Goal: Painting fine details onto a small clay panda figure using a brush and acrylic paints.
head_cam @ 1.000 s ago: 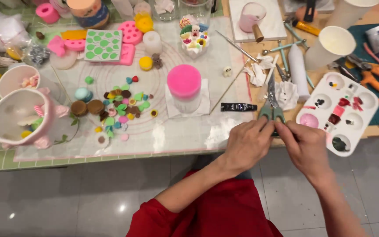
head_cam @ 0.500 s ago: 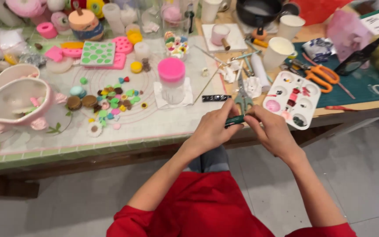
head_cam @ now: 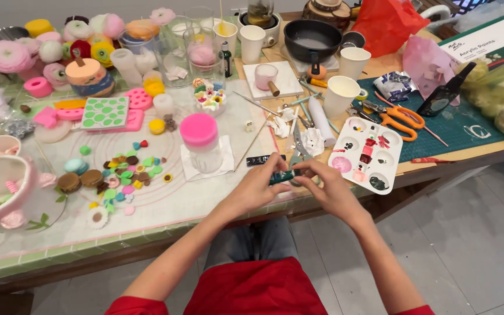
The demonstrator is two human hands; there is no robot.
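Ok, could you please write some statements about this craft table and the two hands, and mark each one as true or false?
1. Both hands, the left hand and the right hand, hold one small dark green tube between them. True.
2. The paint palette lies to the left of the hands. False: it lies just to their right, at the table edge.
3. The orange-handled scissors rest on the table, untouched. True.
4. The jar with the pink lid lies on its side. False: it stands upright on a white square.
5. The black pan is at the far side of the table. True.
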